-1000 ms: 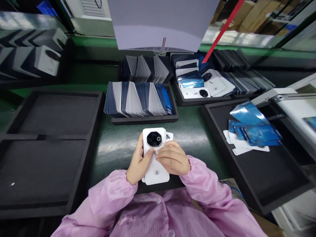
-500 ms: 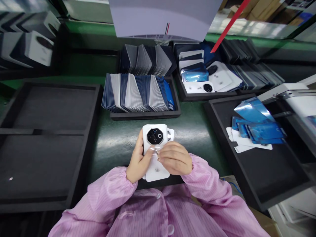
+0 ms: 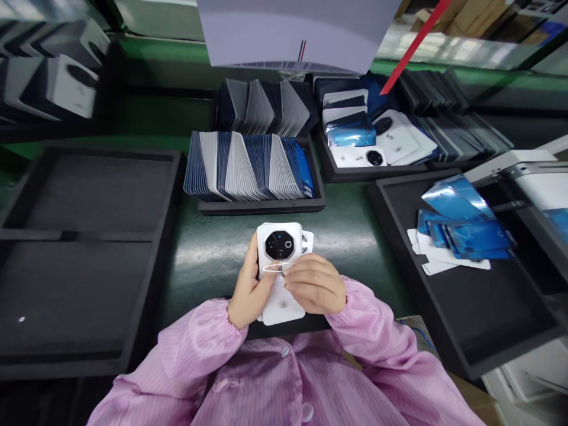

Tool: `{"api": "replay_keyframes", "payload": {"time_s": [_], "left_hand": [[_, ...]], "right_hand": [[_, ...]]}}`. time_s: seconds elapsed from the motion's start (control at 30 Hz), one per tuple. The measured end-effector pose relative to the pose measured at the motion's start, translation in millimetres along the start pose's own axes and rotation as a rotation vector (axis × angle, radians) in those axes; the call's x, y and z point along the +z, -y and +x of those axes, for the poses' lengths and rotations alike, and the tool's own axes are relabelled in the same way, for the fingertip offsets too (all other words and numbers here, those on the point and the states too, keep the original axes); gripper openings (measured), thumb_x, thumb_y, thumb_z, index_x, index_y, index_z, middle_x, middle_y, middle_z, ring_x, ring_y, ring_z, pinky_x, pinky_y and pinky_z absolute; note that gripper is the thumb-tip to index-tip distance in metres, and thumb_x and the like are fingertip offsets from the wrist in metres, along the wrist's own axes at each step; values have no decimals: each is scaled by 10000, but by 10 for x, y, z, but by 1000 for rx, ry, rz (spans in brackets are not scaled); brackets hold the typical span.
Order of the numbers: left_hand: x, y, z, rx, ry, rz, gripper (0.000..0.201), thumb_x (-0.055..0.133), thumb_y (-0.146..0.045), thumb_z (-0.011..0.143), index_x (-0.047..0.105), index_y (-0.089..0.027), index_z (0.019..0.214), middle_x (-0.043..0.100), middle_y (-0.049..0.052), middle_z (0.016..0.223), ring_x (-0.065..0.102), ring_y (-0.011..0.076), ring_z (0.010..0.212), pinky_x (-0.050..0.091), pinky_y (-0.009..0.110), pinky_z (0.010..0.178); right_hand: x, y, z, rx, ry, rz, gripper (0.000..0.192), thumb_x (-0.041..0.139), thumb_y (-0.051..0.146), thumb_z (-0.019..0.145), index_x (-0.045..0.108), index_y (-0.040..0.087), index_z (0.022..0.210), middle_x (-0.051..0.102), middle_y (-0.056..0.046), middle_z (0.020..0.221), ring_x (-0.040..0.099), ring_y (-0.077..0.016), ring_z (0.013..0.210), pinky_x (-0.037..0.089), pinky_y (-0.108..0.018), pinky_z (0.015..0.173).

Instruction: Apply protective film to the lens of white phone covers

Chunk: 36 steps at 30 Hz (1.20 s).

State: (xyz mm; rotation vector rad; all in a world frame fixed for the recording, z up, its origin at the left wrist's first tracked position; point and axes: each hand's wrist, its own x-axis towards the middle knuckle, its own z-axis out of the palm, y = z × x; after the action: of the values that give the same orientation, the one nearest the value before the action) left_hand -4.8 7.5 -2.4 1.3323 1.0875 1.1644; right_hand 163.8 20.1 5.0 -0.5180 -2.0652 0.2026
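In the middle of the head view is a white phone back panel [image 3: 271, 309] with a black camera window [image 3: 279, 245] near its top. My left hand [image 3: 251, 291] grips it along its left side, the thumb lying across the front. Below the camera window, my right hand [image 3: 316, 285] is closed in a pinch over the panel's face. A thin, clear ring-like outline [image 3: 271, 268] shows between the two thumbs. What the right fingertips pinch is too small to make out. Another white piece [image 3: 307, 239] sticks out behind the panel's upper right corner.
A black tray [image 3: 261, 207] of upright panels stands ahead, with more filled trays behind it. At right, a black tray [image 3: 501, 313] holds blue-film panels [image 3: 477, 236] and white ones. A divided black tray [image 3: 89, 290] lies at left. A white sheet [image 3: 293, 35] hangs above.
The clear outline between my thumbs has turned into a fuller loop, reaching further left over the panel. Both hands stay nearly in place.
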Motion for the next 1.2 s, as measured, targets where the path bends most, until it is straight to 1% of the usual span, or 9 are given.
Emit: {"api": "replay_keyframes", "payload": {"time_s": [0.43, 0.53, 0.63, 0.77, 0.83, 0.97, 1.03, 1.1, 1.2], "left_hand": [[22, -5, -32, -42, -17, 1, 608, 516, -300, 911, 278, -268, 1470, 373, 65, 1516, 342, 243, 1397, 275, 381, 1157], [26, 4, -45, -88, 17, -68, 625, 518, -319, 910, 255, -269, 1475, 349, 70, 1528, 349, 246, 1392, 293, 393, 1148], [30, 14, -50, -186, 75, -146, 650, 536, -342, 899, 242, -273, 1476, 361, 78, 1520, 388, 256, 1366, 350, 404, 1113], [39, 18, -31, -319, 155, -305, 696, 582, -356, 867, 239, -280, 1468, 423, 88, 1480, 494, 269, 1279, 468, 402, 1003], [41, 9, -17, -354, 177, -375, 697, 593, -353, 858, 253, -272, 1461, 459, 91, 1453, 517, 271, 1254, 484, 402, 983], [18, -24, 19, -334, 101, -406, 651, 593, -336, 858, 301, -262, 1436, 496, 81, 1423, 509, 263, 1263, 455, 402, 1017], [-9, -41, 40, -303, 23, -399, 635, 596, -329, 857, 316, -272, 1424, 507, 75, 1412, 512, 257, 1259, 450, 401, 1022], [-38, -58, 59, -278, -45, -379, 626, 592, -332, 860, 316, -283, 1419, 521, 74, 1395, 527, 255, 1242, 459, 401, 1010], [-65, -84, 73, -242, -103, -335, 622, 571, -351, 872, 292, -290, 1425, 515, 80, 1395, 530, 259, 1238, 475, 400, 991]], "right_hand": [[25, 5, 9, 128, -117, -111, 343, 607, 53, 773, 611, 265, 1043, 733, -20, 876, 705, -204, 918, 575, -384, 787], [24, -1, 16, 301, -125, -191, 443, 641, 119, 776, 554, 268, 1184, 685, -73, 1100, 615, -274, 1134, 507, -498, 934], [0, -14, 33, 596, -60, -143, 633, 677, 283, 786, 408, 249, 1357, 462, -139, 1410, 413, -321, 1341, 383, -572, 1067], [-34, -70, 30, 833, -55, 103, 455, 674, 323, 797, 530, 229, 1218, 488, -130, 1364, 465, -285, 1292, 412, -497, 1063], [-80, -126, 18, 890, -225, 164, 356, 673, 306, 790, 572, 224, 1121, 563, -113, 1251, 555, -266, 1176, 470, -457, 994], [-324, -317, -8, 913, -861, 155, 255, 632, 222, 779, 562, 226, 1024, 633, -22, 949, 641, -173, 859, 525, -355, 830], [-474, -423, -29, 881, -1061, 133, 262, 612, 181, 757, 559, 218, 1011, 625, 4, 897, 634, -145, 815, 514, -327, 815], [-566, -495, -58, 938, -1010, 132, 288, 628, 178, 730, 569, 208, 1010, 630, 7, 882, 628, -137, 789, 510, -312, 783], [-506, -498, -105, 1109, -569, 131, 291, 687, 232, 696, 589, 196, 967, 639, -2, 848, 614, -149, 726, 507, -307, 693]]}}
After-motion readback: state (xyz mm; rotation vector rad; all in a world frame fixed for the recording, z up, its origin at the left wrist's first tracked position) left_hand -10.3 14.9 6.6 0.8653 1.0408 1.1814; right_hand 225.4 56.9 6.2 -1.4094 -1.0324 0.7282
